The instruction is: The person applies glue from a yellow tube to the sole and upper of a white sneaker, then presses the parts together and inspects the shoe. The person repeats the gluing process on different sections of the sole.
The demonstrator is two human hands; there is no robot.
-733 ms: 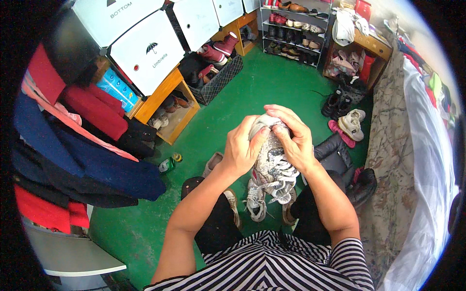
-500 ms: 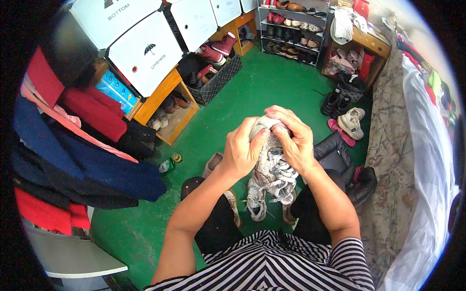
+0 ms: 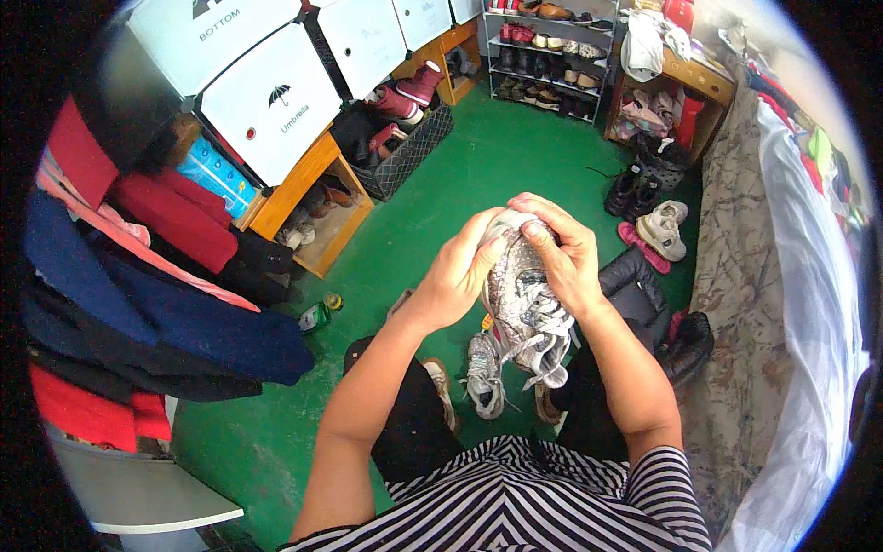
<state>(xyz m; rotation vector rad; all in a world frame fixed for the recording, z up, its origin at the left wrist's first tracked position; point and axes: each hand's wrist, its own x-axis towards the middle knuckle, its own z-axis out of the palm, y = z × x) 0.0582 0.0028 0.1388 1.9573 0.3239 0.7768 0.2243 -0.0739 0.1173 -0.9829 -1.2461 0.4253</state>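
A grey-and-white sneaker (image 3: 526,293) with loose white laces hangs between my hands, toe end uppermost and the opening toward me. My left hand (image 3: 463,269) is closed round the left side of its toe, thumb pressed on the upper. On the other side my right hand (image 3: 563,253) grips the toe, its fingers wrapped over the top and the thumb lying on the upper. A second grey sneaker (image 3: 484,377) of similar look rests on the green floor between my feet, below the held one.
A green bottle (image 3: 314,318) lies on the floor to the left. Black shoes (image 3: 635,191), white shoes (image 3: 662,230) and a black padded jacket (image 3: 635,294) are at right, beside a covered bed (image 3: 736,304). White storage boxes (image 3: 271,106), a black basket (image 3: 409,156) and a shoe rack (image 3: 547,60) stand farther off.
The held sneaker has tilted, its heel and laces swinging slightly right, and more of its upper shows. Both hands keep their grip on the toe, with the right thumb shifted a little.
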